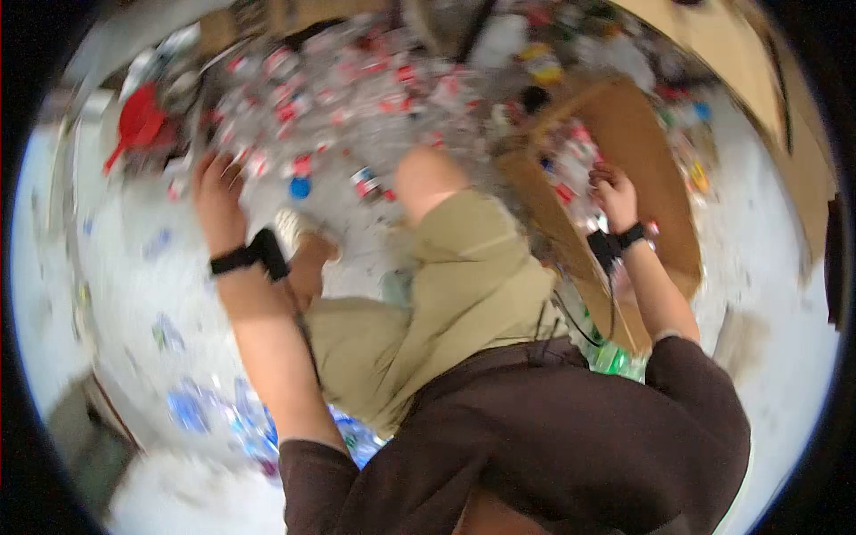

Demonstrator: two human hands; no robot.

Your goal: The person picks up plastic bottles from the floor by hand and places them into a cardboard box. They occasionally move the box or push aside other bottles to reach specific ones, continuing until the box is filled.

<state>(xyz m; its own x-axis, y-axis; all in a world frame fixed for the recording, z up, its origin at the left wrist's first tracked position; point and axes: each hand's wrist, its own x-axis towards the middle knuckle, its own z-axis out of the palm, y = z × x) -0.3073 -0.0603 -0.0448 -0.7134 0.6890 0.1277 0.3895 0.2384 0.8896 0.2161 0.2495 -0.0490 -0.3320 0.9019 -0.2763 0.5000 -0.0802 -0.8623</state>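
My left hand (220, 192) reaches forward at the near left edge of a pile of plastic bottles (357, 89). Its fingers look apart, though motion smears them, and I see nothing held. My right hand (615, 198) is over a cardboard box (637, 134) on my right, its fingers curled in. Whether something small sits in that grip is hidden. Inside the box lie clear bottles (571, 152) with red labels. A bottle with a dark and red label (366, 183) rests on the floor between my left hand and my knee.
A red dustpan-like thing (140, 125) lies at the far left. A blue round cap or lid (300, 187) is near my foot. Blue-tinted bottles (254, 419) lie behind me on the left, and green bottles (615, 360) beside my right hip. Cardboard (713, 45) stands at the upper right.
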